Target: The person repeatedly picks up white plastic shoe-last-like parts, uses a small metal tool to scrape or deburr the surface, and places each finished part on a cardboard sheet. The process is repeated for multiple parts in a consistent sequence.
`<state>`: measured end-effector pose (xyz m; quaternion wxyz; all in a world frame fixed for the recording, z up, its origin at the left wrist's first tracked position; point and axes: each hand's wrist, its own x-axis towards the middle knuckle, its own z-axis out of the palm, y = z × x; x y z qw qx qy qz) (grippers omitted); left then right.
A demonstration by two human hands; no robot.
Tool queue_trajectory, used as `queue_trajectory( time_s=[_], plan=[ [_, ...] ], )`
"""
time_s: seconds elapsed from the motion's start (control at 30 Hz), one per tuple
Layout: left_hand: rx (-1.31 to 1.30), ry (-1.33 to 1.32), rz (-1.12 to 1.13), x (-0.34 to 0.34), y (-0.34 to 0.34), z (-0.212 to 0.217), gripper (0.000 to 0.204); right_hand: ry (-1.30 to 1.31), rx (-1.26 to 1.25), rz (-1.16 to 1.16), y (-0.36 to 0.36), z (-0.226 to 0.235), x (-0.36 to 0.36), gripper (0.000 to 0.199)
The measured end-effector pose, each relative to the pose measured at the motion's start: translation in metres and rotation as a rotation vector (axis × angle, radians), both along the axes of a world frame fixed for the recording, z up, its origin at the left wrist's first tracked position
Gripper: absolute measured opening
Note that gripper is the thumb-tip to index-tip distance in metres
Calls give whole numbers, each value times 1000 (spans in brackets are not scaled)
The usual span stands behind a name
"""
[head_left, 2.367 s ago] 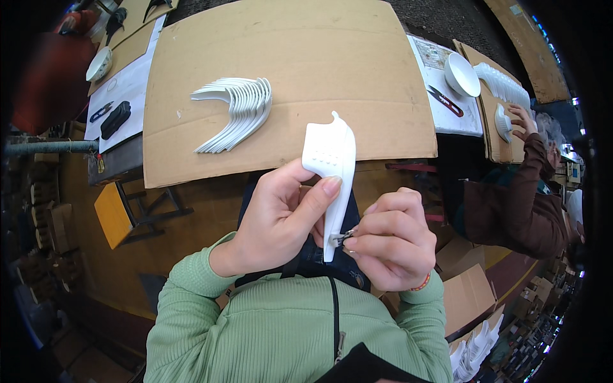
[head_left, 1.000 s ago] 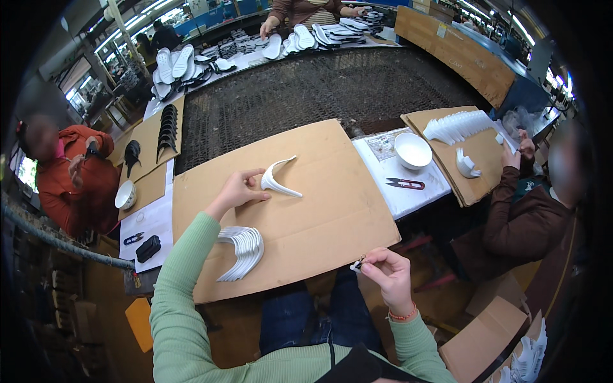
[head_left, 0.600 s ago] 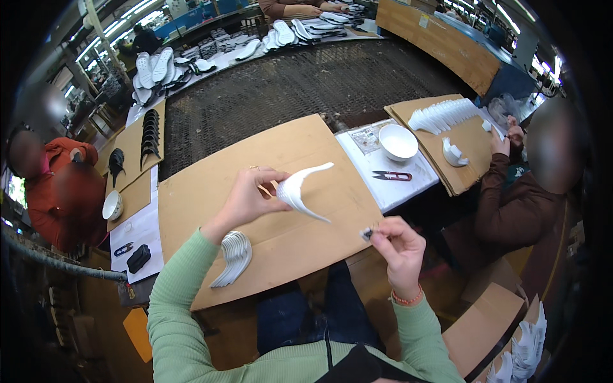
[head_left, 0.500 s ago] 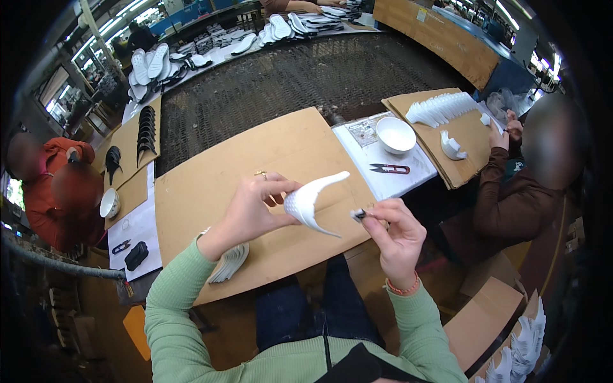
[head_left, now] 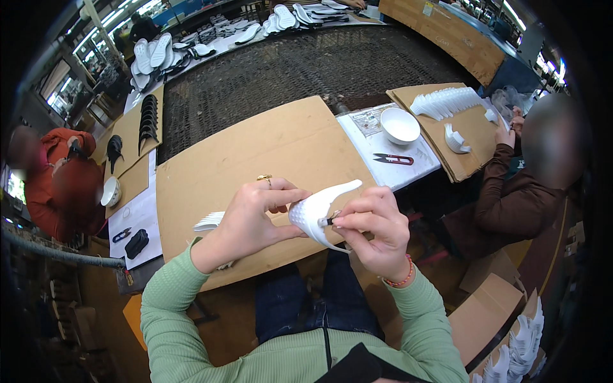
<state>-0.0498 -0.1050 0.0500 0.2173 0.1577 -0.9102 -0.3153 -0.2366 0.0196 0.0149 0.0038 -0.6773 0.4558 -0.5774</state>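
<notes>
My left hand [head_left: 258, 210] is closed on a white curved shoe part [head_left: 310, 211], pinching its dotted outer side between thumb and fingers. One thin end of the part points up to the right, the other down. In my right hand [head_left: 378, 231], a small dark piece with a pale tip [head_left: 327, 222] is pinched between finger and thumb; its exact kind is too small to tell. Its tip meets the inner face of the shoe part. Under my left forearm lies a stack of similar white parts [head_left: 208, 221], partly hidden, on the cardboard sheet [head_left: 255, 150].
At the right are a white bowl [head_left: 400, 126], red-handled thread snips [head_left: 393, 159] and a row of white parts [head_left: 447, 102] beside a co-worker in brown [head_left: 504, 198]. Another person in orange [head_left: 64, 191] sits left, near black parts [head_left: 149, 118]. A dark mesh surface [head_left: 255, 83] lies beyond.
My right hand has moved left, bringing the small dark piece from apart to the inside of the white shoe part. My left hand still holds that part, shifted slightly right.
</notes>
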Motion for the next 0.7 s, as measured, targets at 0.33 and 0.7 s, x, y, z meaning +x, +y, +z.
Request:
queue_trajectory(
  time_s=[0.33, 0.7],
  plan=[
    [48, -77, 36, 0, -19, -8, 44, -90, 83, 176, 10, 0, -17, 20],
    [192, 10, 508, -62, -164, -117, 56, -515, 177, -6, 31, -34, -38, 12]
  ],
)
